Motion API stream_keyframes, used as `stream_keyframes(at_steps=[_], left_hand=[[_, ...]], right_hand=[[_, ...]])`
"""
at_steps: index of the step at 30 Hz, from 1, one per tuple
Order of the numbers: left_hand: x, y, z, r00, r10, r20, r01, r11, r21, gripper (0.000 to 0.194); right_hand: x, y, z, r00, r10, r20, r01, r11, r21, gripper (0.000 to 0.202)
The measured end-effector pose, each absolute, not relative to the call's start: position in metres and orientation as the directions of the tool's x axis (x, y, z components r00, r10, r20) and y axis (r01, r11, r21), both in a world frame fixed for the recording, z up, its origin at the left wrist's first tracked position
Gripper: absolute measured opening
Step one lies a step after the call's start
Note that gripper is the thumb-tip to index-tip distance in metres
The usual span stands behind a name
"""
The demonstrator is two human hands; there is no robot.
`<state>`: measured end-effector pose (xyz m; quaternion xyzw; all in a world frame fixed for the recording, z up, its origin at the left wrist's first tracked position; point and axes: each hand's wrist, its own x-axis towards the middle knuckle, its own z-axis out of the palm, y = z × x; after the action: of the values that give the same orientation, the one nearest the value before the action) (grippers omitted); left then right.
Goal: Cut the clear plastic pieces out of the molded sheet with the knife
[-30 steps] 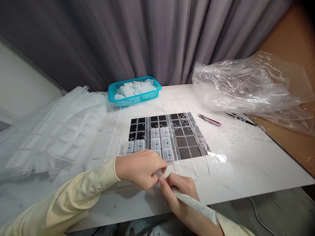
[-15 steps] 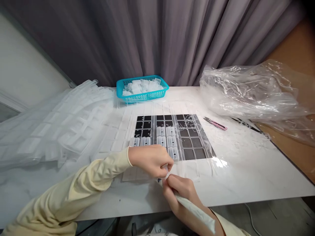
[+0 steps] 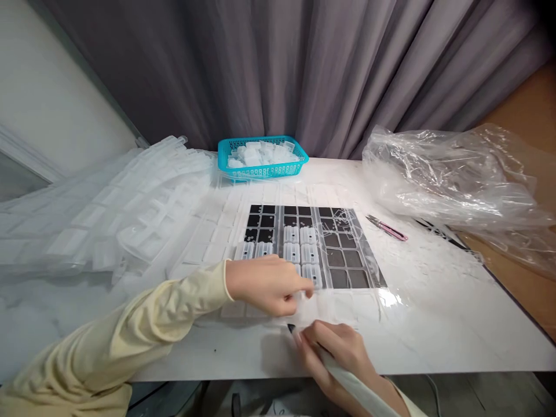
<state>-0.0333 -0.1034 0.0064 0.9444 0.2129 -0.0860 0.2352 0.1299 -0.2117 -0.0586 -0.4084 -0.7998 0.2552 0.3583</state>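
My right hand [image 3: 336, 350] is wrapped around a pale pen-shaped tool [image 3: 354, 382] with a dark pointed tip, which points up and left near the front of the table. My left hand [image 3: 275, 286] lies just beyond that tip, over the near edge of a clear plastic pocket sheet [image 3: 324, 304]. Its index finger and thumb are apart, and I see nothing between them. Translucent ribbed plastic pieces [image 3: 309, 253], each with a dark dot, sit in rows beyond my left hand, which partly hides the nearest ones. Beneath them is a black panel [image 3: 353, 258] under the clear grid.
A blue basket [image 3: 263, 171] of translucent pieces stands at the back. Stacked clear pocket sheets [image 3: 130, 202] cover the left side. Pink-handled thread snips [image 3: 388, 227] lie to the right, below crumpled clear plastic film [image 3: 443, 174]. Plastic offcuts [image 3: 343, 220] are scattered on the panel.
My hands have moved apart: the right drew back down and right with the tool, and the left index finger has straightened somewhat. The whole view has shifted slightly.
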Motion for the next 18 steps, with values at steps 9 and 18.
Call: stream_keyframes(at_steps=[9, 18], left_hand=[[-0.077, -0.181, 0.001, 0.825, 0.566, -0.013, 0.564, -0.820, 0.099, 0.008], [-0.062, -0.229, -0.075, 0.598, 0.680, 0.425, 0.719, -0.689, 0.090, 0.034]], right_hand=[[0.163, -0.195, -0.040, -0.626, 0.591, 0.508, 0.457, 0.806, -0.375, 0.010], [0.131, -0.175, -0.048, -0.844, 0.324, 0.427, 0.333, 0.941, -0.056, 0.024]])
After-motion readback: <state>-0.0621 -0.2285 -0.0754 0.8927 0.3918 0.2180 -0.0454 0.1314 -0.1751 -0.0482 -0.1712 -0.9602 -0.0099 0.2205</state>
